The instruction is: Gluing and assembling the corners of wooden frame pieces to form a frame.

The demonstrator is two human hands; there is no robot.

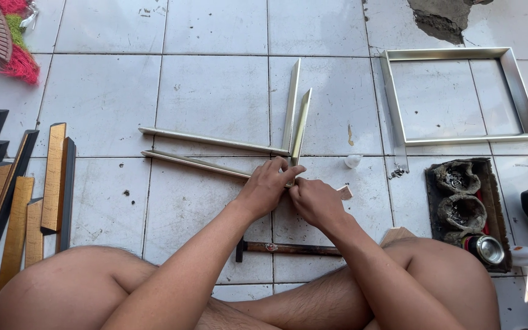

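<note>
I sit cross-legged on a white tiled floor. My left hand (270,183) and my right hand (314,198) meet at the corner where two silver moulding strips come together. One long strip (194,163) runs leftward from under my left hand, and an upright strip (301,125) rises from the same corner. Both hands press and pinch this joint. A second pair of strips, one flat (209,140) and one upright (291,104), lies just behind, meeting in the same way.
A finished silver frame (459,139) lies at the right. A hammer (285,247) rests between my legs. A dark tray (496,201) holds nail nests and a tin. Black and wooden moulding pieces (53,177) lie at the left. A red broom (16,61) shows top left.
</note>
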